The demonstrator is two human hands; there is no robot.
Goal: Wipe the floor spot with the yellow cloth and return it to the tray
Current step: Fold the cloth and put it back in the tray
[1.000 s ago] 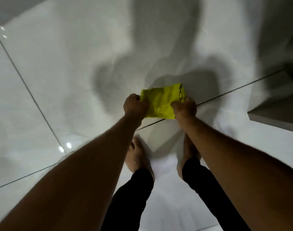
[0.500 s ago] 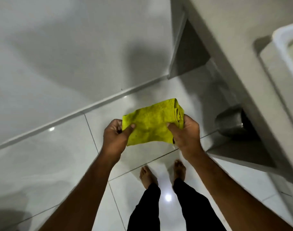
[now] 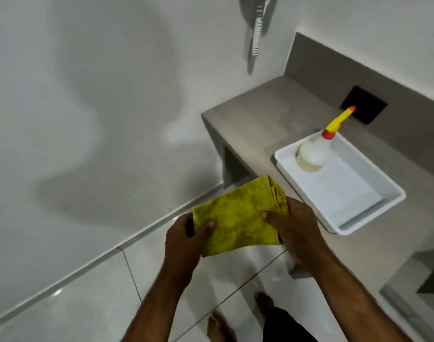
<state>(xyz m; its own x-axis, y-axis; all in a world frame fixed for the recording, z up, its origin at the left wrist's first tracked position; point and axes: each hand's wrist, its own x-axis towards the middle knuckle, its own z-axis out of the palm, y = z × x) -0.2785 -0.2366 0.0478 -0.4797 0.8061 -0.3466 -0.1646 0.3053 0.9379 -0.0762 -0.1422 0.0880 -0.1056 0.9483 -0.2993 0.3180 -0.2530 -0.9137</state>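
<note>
cloth (image 3: 235, 218): plain yellow | tray (image 3: 374, 215): white | bottle (image 3: 313, 154): white body, orange collar, yellow nozzle with orange tip | bench (image 3: 260, 119): grey-beige | panel (image 3: 364, 104) at upper right: black | floor (image 3: 87, 304): glossy pale tiles, thin dark grout lines

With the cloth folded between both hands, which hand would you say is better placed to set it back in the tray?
The right hand, probably. It grips the yellow cloth on the side nearest the white tray, which sits on the counter to the person's right. The left hand would have to cross over.
</note>
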